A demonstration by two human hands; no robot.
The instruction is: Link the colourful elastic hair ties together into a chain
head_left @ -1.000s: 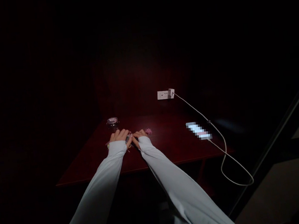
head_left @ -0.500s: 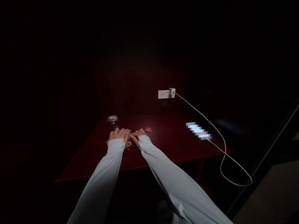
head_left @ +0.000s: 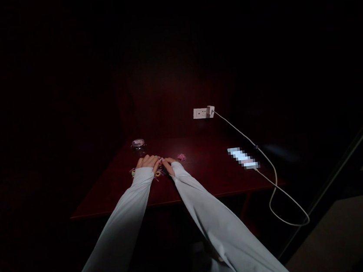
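Observation:
My left hand rests over a loose heap of small coloured bands, which look like little elastic hair ties. Its fingers are bent together and point toward the right hand. My right hand is beside it, fingertips pinched close to the left fingertips. A bit of pink shows where they meet, too small to name. Part of the heap, with yellow, green and purple bits, is hidden beneath the left hand. A small pink pile lies just right of my right hand.
A clear jar with a patterned lid stands behind my left hand on the dark red table. To the right lies a lit, blurred phone. Its white cable runs to a charger in the wall socket and loops past the table's edge.
My fingertips have come together over the heap, the right hand having turned inward. The whole view has shifted slightly; the jar, pink pile and phone otherwise look the same.

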